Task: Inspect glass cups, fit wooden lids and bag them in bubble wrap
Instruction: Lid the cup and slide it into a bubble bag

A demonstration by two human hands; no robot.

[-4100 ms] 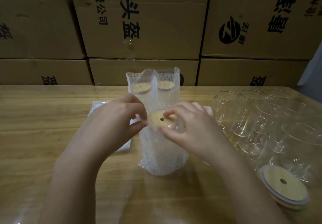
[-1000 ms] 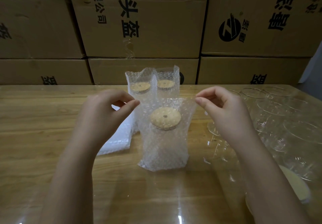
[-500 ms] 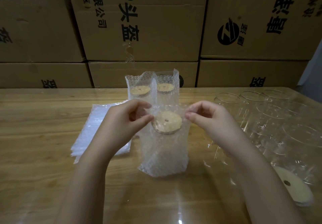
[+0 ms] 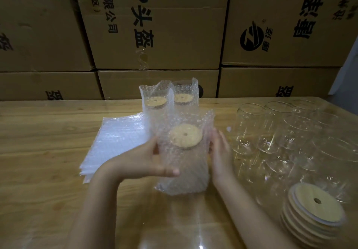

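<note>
Seemingly between left grip (image 4: 143,161), right grip (image 4: 220,154): cup (image 4: 185,164)

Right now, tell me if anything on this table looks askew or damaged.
Only the lid stack, near right: its lids sit staggered in a slanted fan, not a straight pile. The bagged cups and bare glasses look upright and whole.

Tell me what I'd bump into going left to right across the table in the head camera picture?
First flat bubble wrap bags → left hand → bagged cup with its wooden lid → right hand → empty glass cups.
</note>
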